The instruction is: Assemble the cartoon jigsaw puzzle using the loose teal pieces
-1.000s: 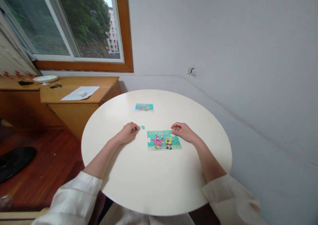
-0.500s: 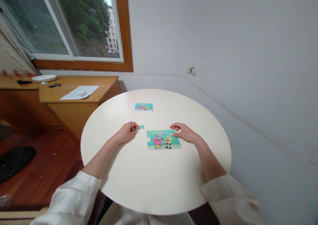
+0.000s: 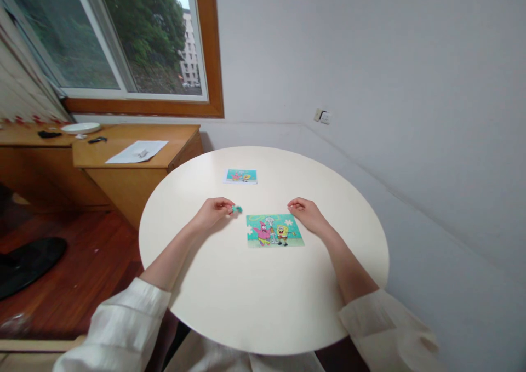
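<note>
A jigsaw puzzle (image 3: 263,241) with cartoon figures on teal lies flat on the round white table, with a gap at its left edge and another near its upper right. My left hand (image 3: 216,212), left of the puzzle, pinches a small teal puzzle piece (image 3: 237,209) at its fingertips. Just beyond the puzzle's upper right corner is my right hand (image 3: 307,214), fingers drawn together; I see nothing held in them. A reference picture card (image 3: 241,176) with the same cartoon lies farther back.
The round table (image 3: 263,301) reaches close to my body. Behind it on the left stands a wooden desk (image 3: 123,183) bearing a white sheet (image 3: 137,151) and a white plate (image 3: 81,127). A wall (image 3: 431,114) borders the right side.
My left fingers have come right onto the loose teal piece and closed on it. My right thumb has come off the puzzle's upper right part, and that hand's fingers have drawn together. The view shifted slightly.
</note>
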`<state>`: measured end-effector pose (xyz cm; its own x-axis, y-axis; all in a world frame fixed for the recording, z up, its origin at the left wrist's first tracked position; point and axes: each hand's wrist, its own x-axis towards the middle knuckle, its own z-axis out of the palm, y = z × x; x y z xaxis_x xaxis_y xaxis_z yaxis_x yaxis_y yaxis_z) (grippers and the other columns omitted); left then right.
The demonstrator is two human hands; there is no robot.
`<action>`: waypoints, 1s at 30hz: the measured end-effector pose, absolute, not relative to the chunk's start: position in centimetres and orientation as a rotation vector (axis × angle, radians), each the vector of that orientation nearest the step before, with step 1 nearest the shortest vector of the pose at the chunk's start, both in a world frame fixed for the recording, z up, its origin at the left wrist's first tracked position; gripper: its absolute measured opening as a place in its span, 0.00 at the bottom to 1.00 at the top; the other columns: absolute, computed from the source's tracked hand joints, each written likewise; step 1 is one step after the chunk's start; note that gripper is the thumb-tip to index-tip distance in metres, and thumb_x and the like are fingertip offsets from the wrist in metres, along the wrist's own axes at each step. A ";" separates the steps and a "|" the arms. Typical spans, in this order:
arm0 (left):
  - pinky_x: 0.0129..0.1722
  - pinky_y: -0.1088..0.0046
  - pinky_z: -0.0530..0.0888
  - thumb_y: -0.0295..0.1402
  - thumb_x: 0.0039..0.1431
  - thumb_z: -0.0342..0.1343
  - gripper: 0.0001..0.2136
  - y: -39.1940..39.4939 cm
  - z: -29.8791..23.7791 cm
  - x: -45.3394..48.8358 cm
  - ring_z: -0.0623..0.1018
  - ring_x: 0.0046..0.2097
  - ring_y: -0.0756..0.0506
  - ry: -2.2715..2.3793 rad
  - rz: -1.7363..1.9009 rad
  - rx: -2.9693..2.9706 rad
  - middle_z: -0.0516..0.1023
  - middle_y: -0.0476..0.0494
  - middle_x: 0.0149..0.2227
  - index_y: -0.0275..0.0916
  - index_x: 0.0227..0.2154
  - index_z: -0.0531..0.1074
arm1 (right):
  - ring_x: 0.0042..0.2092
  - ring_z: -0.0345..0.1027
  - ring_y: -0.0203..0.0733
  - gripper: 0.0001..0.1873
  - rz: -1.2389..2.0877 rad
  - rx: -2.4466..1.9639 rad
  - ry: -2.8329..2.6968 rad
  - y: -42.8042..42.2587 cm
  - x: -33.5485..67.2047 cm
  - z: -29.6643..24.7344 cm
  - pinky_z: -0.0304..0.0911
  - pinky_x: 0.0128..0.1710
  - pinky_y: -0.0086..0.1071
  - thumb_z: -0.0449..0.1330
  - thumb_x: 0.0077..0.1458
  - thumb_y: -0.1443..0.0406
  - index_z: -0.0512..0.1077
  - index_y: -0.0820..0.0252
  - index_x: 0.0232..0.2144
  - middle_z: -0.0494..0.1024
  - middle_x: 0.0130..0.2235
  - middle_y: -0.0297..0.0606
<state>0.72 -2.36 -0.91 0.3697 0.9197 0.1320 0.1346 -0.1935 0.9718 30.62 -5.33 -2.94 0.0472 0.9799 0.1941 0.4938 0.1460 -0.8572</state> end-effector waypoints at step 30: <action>0.40 0.71 0.67 0.34 0.38 0.66 0.13 -2.6 -0.6 1.0 0.75 0.32 0.49 0.788 0.905 1.249 0.75 0.45 0.26 0.32 0.25 0.72 | 0.27 0.61 0.34 0.10 0.655 -1.449 -1.613 -5.5 29.8 -3.0 0.58 0.29 0.29 0.54 0.44 0.60 0.69 0.61 0.26 0.68 0.24 0.34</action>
